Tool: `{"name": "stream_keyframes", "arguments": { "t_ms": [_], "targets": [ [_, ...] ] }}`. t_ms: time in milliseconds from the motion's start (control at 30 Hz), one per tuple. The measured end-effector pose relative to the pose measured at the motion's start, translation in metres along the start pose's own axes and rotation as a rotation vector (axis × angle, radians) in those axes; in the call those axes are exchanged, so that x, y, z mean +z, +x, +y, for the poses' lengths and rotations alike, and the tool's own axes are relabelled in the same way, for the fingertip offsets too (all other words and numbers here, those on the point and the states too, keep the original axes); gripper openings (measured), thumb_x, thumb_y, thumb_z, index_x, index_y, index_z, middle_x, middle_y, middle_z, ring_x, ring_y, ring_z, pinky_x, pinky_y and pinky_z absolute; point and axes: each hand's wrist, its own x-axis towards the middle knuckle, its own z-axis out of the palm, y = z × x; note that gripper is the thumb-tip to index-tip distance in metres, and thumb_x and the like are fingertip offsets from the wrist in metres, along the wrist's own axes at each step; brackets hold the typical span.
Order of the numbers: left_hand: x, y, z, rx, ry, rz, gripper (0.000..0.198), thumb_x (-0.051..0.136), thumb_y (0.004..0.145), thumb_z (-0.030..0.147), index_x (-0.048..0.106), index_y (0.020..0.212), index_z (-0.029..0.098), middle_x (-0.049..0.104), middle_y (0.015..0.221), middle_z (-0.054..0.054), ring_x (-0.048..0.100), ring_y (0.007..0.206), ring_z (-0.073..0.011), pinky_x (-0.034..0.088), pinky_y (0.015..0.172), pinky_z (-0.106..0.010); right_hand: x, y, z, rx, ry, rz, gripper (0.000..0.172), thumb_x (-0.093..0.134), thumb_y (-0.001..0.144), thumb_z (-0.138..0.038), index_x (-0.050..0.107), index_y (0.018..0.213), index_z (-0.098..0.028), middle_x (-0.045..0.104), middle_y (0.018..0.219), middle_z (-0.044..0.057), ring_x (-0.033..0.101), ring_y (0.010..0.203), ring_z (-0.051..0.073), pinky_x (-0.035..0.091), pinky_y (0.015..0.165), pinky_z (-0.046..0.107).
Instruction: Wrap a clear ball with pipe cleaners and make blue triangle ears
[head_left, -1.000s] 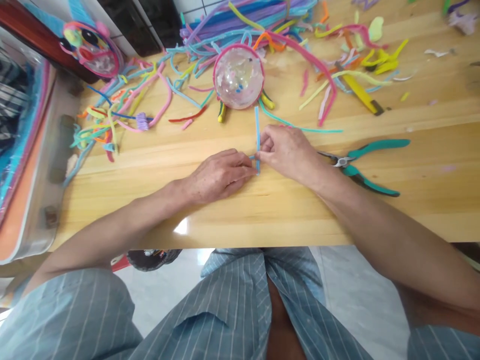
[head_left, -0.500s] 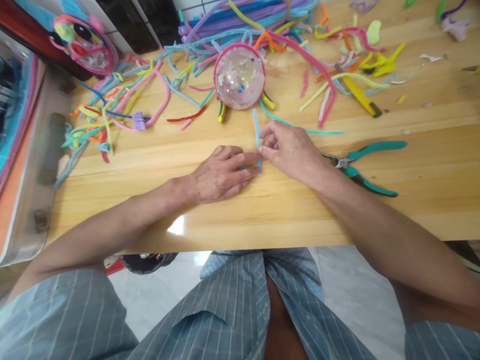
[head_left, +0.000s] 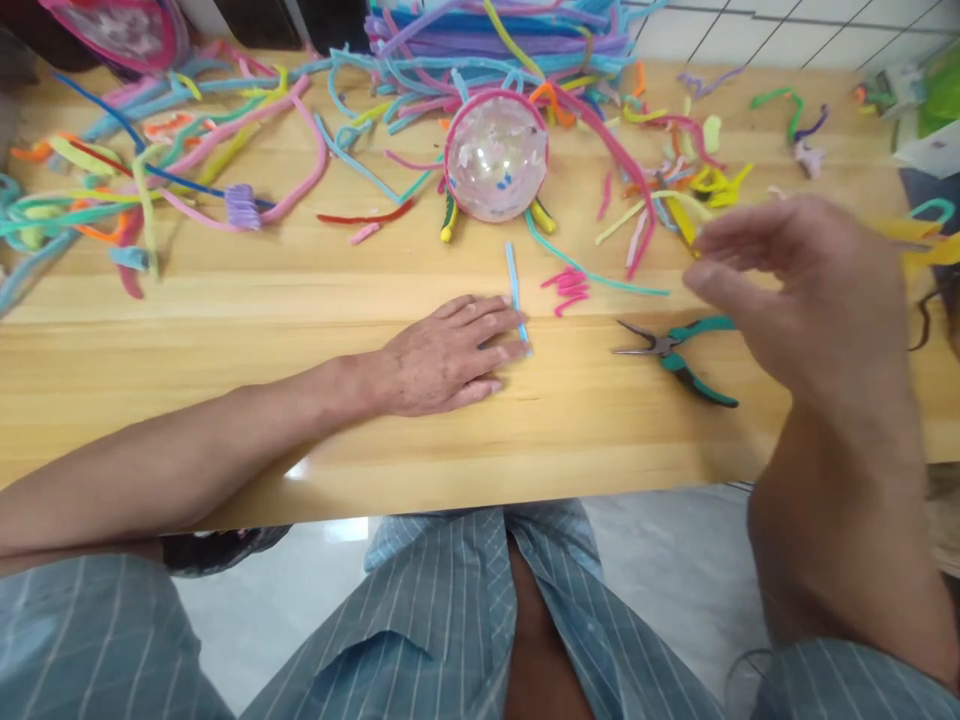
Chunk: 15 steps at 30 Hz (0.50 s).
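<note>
My left hand (head_left: 444,358) lies flat on the wooden table (head_left: 225,400), fingers stretched out, fingertips pressing the near end of a light blue pipe cleaner (head_left: 514,290). My right hand (head_left: 810,290) hangs in the air to the right, blurred, fingers loosely extended and holding nothing that I can see. Teal-handled pliers (head_left: 679,350) lie on the table below and left of that hand. A small pink coiled piece (head_left: 568,288) rests just right of the blue strand.
A clear ball with a pink rim (head_left: 495,158) sits beyond the blue strand. Many coloured pipe cleaners (head_left: 480,40) pile at the back and spread left (head_left: 150,170) and right. A yellow tool (head_left: 681,220) lies at back right.
My right hand has let go of the blue pipe cleaner and lifted away to the right. My left hand has stayed on the strand. The view has swung right.
</note>
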Motion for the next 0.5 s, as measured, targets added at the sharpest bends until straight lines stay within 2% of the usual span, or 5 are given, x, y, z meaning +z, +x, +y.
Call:
{"name": "stream_keyframes", "arguments": {
  "t_ms": [67, 167, 333, 500],
  "targets": [
    [0.0, 0.0, 0.003, -0.009, 0.006, -0.009, 0.049, 0.061, 0.109, 0.041, 0.058, 0.153, 0.02, 0.059, 0.164, -0.021, 0.052, 0.157, -0.0383, 0.044, 0.129, -0.058, -0.004, -0.019, 0.025, -0.035, -0.134, -0.14, 0.034, 0.081, 0.092, -0.045, 0.077, 0.122, -0.03, 0.082, 0.128, 0.017, 0.078, 0.116, 0.034, 0.06, 0.102, 0.055],
    [-0.001, 0.001, 0.006, -0.016, 0.003, -0.014, 0.051, 0.064, 0.108, 0.039, 0.058, 0.154, 0.018, 0.059, 0.164, -0.022, 0.053, 0.157, -0.0386, 0.043, 0.13, -0.058, 0.0, -0.049, 0.055, -0.119, -0.208, -0.325, 0.049, 0.074, 0.094, -0.045, 0.069, 0.141, -0.033, 0.073, 0.147, 0.024, 0.067, 0.14, 0.04, 0.052, 0.12, 0.059],
    [-0.003, 0.001, 0.01, -0.041, 0.007, -0.038, 0.052, 0.065, 0.108, 0.038, 0.057, 0.156, 0.019, 0.058, 0.165, -0.022, 0.053, 0.157, -0.0369, 0.041, 0.132, -0.057, 0.008, -0.073, 0.07, -0.196, -0.313, -0.335, 0.061, 0.066, 0.099, -0.05, 0.057, 0.158, -0.036, 0.064, 0.157, 0.024, 0.058, 0.15, 0.042, 0.043, 0.127, 0.061],
    [-0.003, -0.001, 0.01, -0.046, -0.016, -0.052, 0.057, 0.061, 0.11, 0.042, 0.051, 0.161, 0.019, 0.057, 0.166, -0.021, 0.051, 0.159, -0.0346, 0.039, 0.134, -0.056, 0.002, -0.076, 0.081, -0.294, -0.345, -0.317, 0.076, 0.064, 0.101, -0.052, 0.042, 0.171, -0.034, 0.06, 0.159, 0.027, 0.055, 0.153, 0.042, 0.044, 0.125, 0.06]
  ]
}}
